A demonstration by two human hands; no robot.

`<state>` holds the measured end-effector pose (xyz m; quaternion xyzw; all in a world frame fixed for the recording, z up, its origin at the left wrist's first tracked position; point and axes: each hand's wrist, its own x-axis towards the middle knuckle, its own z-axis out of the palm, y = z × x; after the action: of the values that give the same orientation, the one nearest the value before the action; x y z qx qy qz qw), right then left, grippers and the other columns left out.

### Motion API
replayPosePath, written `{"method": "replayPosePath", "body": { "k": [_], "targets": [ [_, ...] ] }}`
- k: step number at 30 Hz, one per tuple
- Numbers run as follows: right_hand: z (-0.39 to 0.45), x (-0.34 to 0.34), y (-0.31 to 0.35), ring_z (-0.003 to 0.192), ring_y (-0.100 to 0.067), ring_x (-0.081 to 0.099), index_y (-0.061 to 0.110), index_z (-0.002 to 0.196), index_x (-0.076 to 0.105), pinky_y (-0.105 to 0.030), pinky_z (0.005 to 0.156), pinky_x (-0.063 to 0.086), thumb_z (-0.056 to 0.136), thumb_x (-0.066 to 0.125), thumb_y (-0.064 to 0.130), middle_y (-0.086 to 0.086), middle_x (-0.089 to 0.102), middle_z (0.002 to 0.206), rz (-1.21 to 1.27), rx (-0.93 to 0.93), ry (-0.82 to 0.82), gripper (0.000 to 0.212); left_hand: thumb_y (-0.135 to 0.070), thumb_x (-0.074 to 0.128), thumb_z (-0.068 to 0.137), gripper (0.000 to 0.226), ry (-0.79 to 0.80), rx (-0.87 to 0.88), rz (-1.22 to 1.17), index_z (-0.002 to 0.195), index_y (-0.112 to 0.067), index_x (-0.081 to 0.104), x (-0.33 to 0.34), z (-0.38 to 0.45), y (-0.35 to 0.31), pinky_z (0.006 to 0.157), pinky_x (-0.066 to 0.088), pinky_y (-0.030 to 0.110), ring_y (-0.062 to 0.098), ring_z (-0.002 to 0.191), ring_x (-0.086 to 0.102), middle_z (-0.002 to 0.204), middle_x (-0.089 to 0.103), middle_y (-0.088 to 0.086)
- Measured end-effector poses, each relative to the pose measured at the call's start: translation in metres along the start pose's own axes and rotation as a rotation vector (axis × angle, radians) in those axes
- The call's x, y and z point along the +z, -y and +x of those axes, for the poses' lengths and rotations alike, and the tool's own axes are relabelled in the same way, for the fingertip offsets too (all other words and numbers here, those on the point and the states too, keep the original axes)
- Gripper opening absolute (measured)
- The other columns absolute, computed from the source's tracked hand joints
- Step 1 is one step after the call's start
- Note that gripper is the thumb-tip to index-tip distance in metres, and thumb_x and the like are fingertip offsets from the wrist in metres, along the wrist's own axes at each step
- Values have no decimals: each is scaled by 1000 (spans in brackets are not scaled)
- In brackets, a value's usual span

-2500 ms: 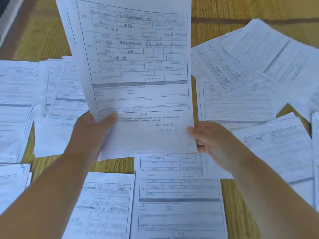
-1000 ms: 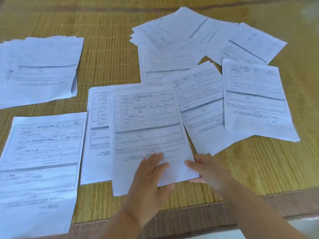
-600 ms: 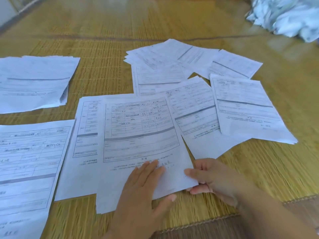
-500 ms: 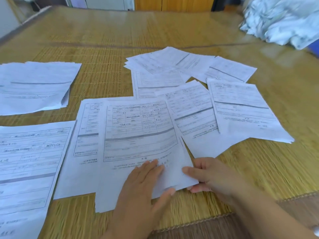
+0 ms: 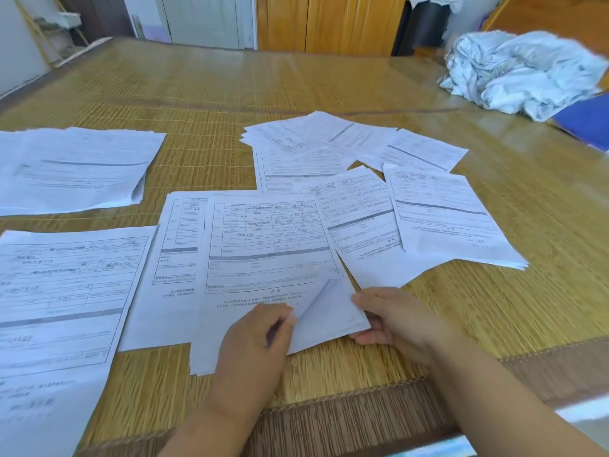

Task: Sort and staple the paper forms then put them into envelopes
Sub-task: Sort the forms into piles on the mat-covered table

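1. We see many printed paper forms spread over a woven bamboo mat [image 5: 204,94], which has a brown cloth border along its near edge.
2. The middle form [image 5: 270,255] tops a small pile directly ahead, overlapping another form [image 5: 178,245] on its left.
3. Our left hand [image 5: 253,344] rests on the near part of the middle form; its fingertips [image 5: 283,316] pinch the lifted lower right corner, which curls up and shows its blank back, so the grip is narrow and holding paper.
4. Our right hand [image 5: 395,319] holds the right near edge of the same pile, thumb on top and fingers beneath, a closed grip on the sheets.
5. A large form [image 5: 66,291] lies near left; a thick stack [image 5: 75,166] lies far left.
6. A fanned heap of forms [image 5: 329,140] sits farther back, with two more forms [image 5: 441,212] to the right of the pile.
7. A crumpled white cloth [image 5: 520,70] lies at the far right.
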<state>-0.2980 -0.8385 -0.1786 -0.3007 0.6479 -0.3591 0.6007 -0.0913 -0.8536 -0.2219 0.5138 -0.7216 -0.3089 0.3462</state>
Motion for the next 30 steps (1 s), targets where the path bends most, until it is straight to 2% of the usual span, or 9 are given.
{"method": "replayPosePath", "body": {
  "k": [3,6,10,14,17,20,24,27,30],
  "targets": [
    [-1,1,-1,72,-15,71,3,102,67,-24,59,55,97,55,16,-9,75,88,7,-9,-5,19,-20,63,90,24,-62,-13,4,67,-26,59,0,3,0,59,38,13,7,72,54,75,60,-14],
    [-2,3,1,72,-15,71,6,97,68,-26,62,57,96,56,15,-7,75,85,-13,-9,-23,15,-20,65,88,24,-96,-55,-15,67,-25,56,1,5,-2,60,38,12,5,74,54,65,59,-8],
    [-1,4,0,74,-11,71,7,95,68,-24,61,55,95,59,16,-3,75,85,-52,-13,-15,13,-17,71,85,23,-166,-165,-130,70,-20,53,3,6,-4,58,40,8,-1,73,57,68,61,-7],
    [1,5,-1,73,-10,71,8,94,68,-22,59,54,95,60,19,-1,75,83,-53,-15,-32,13,-21,68,87,15,-135,-140,-210,88,-34,61,2,6,-6,62,39,3,-4,72,59,71,66,-15],
    [2,4,-2,71,-10,71,8,95,68,-22,58,54,95,61,18,-1,75,82,-39,-9,-37,13,-21,64,91,26,-110,-97,-159,67,-31,60,1,6,-3,55,35,9,3,61,51,60,56,-16],
    [3,4,-3,73,-11,70,8,95,69,-23,58,55,94,61,19,-2,75,83,-38,-4,-36,14,-23,69,86,21,-106,-181,-194,65,-24,65,3,9,-4,56,38,10,4,64,55,66,64,-10],
    [7,3,-5,72,-12,70,7,97,68,-23,58,55,94,62,21,-4,75,85,-42,-2,-43,16,-24,73,81,24,-110,-216,-223,61,-23,62,6,11,-5,53,35,13,2,56,50,59,59,-12],
    [8,2,-5,73,-13,69,8,94,69,-23,58,54,94,62,21,-4,74,85,-49,-8,-43,15,-27,73,80,32,-123,-213,-233,56,-19,53,5,11,-7,51,33,14,3,52,44,52,50,-13],
    [9,3,-5,75,-14,69,8,93,69,-24,59,54,94,62,21,-4,75,85,-57,-10,-37,15,-28,63,90,50,-172,-182,-230,55,-18,30,4,11,-10,46,24,19,7,47,29,46,31,-10]
  ]
}}
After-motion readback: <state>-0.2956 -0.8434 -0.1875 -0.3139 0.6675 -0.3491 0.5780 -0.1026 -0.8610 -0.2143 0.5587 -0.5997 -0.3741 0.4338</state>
